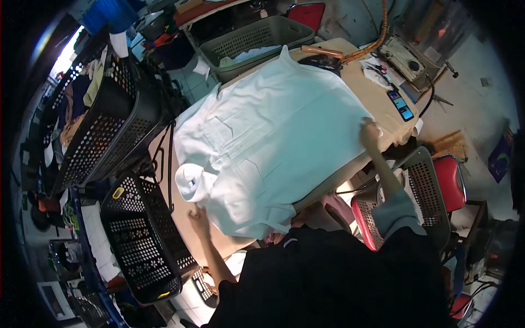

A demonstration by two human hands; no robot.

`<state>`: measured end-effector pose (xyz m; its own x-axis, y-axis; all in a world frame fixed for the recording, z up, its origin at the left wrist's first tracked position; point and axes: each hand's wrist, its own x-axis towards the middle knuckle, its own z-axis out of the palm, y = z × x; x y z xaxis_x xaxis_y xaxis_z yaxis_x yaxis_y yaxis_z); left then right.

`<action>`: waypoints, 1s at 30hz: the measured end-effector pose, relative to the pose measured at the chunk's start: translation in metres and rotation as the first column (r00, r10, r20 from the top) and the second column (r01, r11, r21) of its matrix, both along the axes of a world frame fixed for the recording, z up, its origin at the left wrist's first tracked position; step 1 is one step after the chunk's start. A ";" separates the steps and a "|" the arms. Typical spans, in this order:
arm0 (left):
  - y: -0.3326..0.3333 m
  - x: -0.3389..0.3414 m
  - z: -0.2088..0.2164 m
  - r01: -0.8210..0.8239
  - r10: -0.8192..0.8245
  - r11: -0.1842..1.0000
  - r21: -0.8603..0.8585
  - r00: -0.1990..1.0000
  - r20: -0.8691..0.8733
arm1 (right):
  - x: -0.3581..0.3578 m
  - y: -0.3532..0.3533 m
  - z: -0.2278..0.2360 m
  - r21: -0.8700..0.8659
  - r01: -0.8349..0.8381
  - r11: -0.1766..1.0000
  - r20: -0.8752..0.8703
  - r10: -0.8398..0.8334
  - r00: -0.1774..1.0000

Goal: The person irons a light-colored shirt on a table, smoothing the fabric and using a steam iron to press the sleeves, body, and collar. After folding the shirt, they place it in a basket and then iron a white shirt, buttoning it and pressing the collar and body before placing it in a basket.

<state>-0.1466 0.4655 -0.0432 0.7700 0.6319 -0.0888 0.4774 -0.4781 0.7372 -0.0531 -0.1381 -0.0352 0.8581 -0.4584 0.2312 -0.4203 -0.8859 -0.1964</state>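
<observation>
A pale white-blue button shirt (pixel 306 126) lies spread over a tan padded ironing table, its two chest pockets and button front facing up. Its collar (pixel 188 183) stands up at the left end. Just below the collar is my left hand (pixel 199 220), fingers apart, beside the shirt's edge; whether it touches the cloth I cannot tell. At the far right, my right hand (pixel 370 134) is closed on the hem edge of the shirt.
An iron with a wooden handle (pixel 322 52) rests at the table's back, its hose rising behind. A phone (pixel 400 105) and scissors (pixel 377 69) lie at the right. Black baskets (pixel 142 235) stand left, a grey basket (pixel 254 41) behind, another basket (pixel 424 186) and red chair (pixel 449 183) right.
</observation>
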 end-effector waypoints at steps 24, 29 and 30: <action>-0.061 -0.023 0.046 0.015 -0.002 0.816 0.577 1.000 -0.023 | 0.000 -0.031 0.033 -0.051 -0.051 0.997 -0.127 0.044 0.991; -0.133 0.134 0.022 0.315 -0.419 0.785 0.534 0.905 0.081 | 0.157 0.010 0.056 -0.316 -0.368 0.874 0.070 0.409 0.910; -0.151 0.159 0.011 0.365 -0.472 0.754 0.547 0.879 0.064 | 0.191 0.014 0.068 -0.361 -0.382 0.851 0.027 0.419 0.908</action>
<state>0.0129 0.3145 -0.0322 0.9347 0.1538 0.3204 0.0199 -0.9228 0.3848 0.1379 -0.1238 0.0325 0.9135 0.0429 0.4047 -0.0090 -0.9921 0.1254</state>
